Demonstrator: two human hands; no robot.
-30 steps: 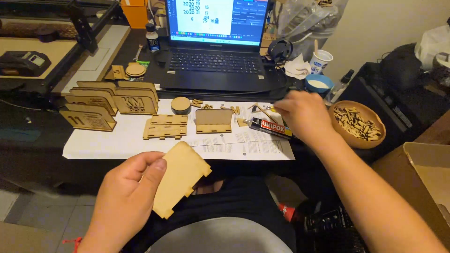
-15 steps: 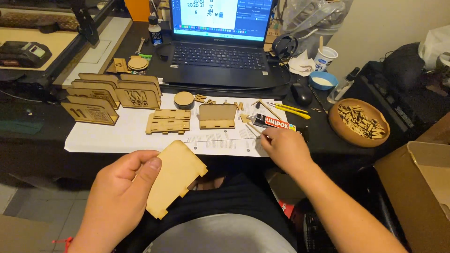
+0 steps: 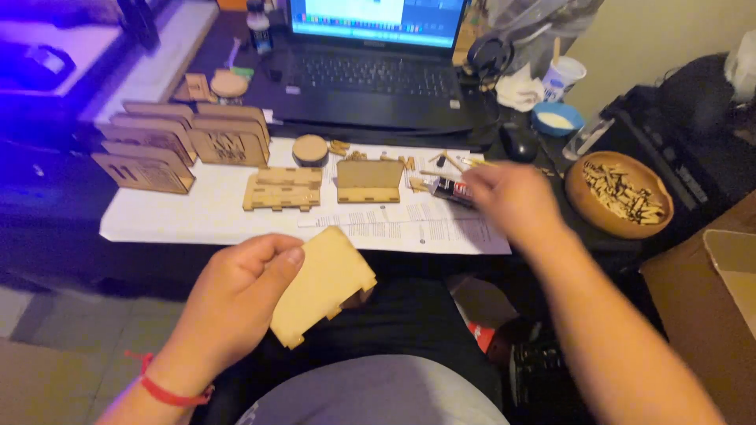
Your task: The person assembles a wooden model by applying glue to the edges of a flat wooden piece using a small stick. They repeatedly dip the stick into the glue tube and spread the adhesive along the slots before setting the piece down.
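Pale notched wooden panel point(image 3: 323, 285) pinched in left hand point(image 3: 236, 303) fingers; right hand point(image 3: 508, 201) blurred, grip unclear.

Front strip of white paper sheet point(image 3: 197, 216) on tabletop point(image 3: 47, 197) left bare, passable from near edge; bare patch also seen at sheet's left, below wooden stands point(image 3: 177, 145). Middle blocked by slotted wooden panel point(image 3: 282, 189) and notched wooden panel point(image 3: 368, 181), narrow gap left between them. Small wooden bits point(image 3: 429, 169) and glue tube point(image 3: 450, 189) scattered right of panels. Far side closed off by laptop point(image 3: 370, 79). Right flank taken by wooden bowl point(image 3: 622, 193); cardboard box point(image 3: 709, 299) stands lower right
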